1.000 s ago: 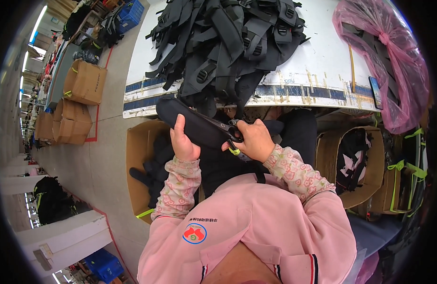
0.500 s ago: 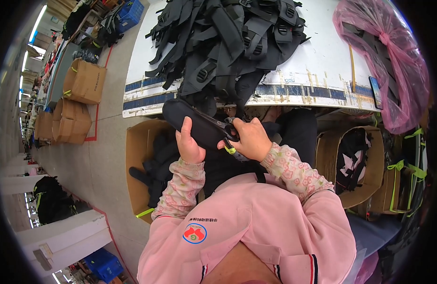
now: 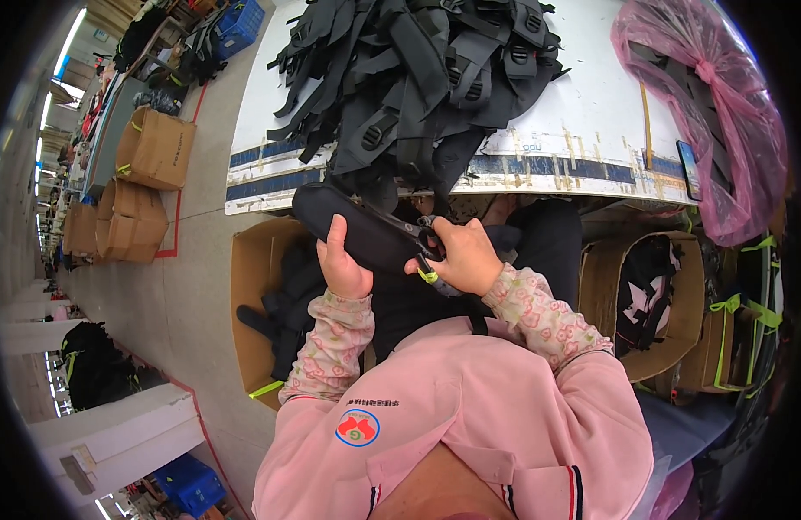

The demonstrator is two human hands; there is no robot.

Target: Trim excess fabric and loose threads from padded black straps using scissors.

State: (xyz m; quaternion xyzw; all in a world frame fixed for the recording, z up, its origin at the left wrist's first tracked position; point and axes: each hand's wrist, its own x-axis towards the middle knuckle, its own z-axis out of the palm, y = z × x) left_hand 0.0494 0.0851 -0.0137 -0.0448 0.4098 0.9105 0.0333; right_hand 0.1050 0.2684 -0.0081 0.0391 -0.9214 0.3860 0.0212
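White table (image 3: pixel 591 104); on it black strap pile (image 3: pixel 418 78), phone (image 3: pixel 687 170); yellow stick (image 3: pixel 646 126); pink bag (image 3: pixel 740 100)

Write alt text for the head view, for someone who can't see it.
A person's left hand holds a black pad, and the right hand holds what look like dark scissors with a yellow-green tie at its edge. Black straps are heaped on a white table; open cardboard boxes stand on either side.

Grey floor (image 3: pixel 205 286), white table (image 3: pixel 591 100), bright strip light (image 3: pixel 69 35) at left.
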